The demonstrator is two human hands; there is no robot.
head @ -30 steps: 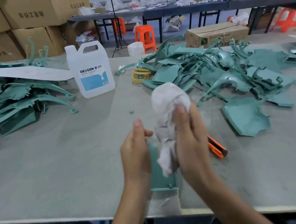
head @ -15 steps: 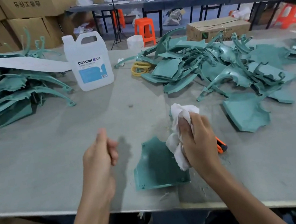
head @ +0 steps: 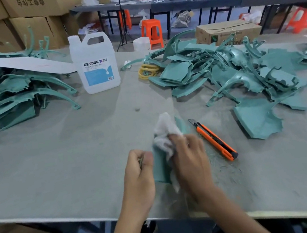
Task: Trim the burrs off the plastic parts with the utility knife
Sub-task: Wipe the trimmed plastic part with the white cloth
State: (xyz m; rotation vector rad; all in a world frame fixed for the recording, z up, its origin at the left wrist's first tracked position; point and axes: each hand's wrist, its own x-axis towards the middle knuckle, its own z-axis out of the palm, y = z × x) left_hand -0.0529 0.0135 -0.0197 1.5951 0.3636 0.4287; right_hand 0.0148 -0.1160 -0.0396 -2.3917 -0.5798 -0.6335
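The left hand [head: 137, 170] grips the near-left edge of a green plastic part [head: 161, 167], its fingers curled shut on that edge so the piece stands tilted just above the surface [head: 65, 159]. The right hand [head: 190, 158] presses a crumpled white cloth [head: 164, 132] against the part's face, fingers closed around the cloth; the hand is blurred, which suggests a wiping stroke.

The knife [head: 215, 141] lies untouched on the surface just right of the right hand, blade end pointing away from the person, with thin shavings scattered near its handle. Further right and behind sits a heap of green parts [head: 241, 71]; a second heap [head: 6, 94] lies far left, with a white jug [head: 95, 65] between the two heaps.

Judging by the idle knife and the shavings, the step in hand looks like wiping down a part already trimmed, not cutting. The next move would likely call for setting this piece aside, perhaps on the left heap, though which heap is the finished one cannot be told. Then the cloth must be dropped, a fresh part drawn from the other heap, and the knife picked up by its orange handle, clear of the exposed blade.
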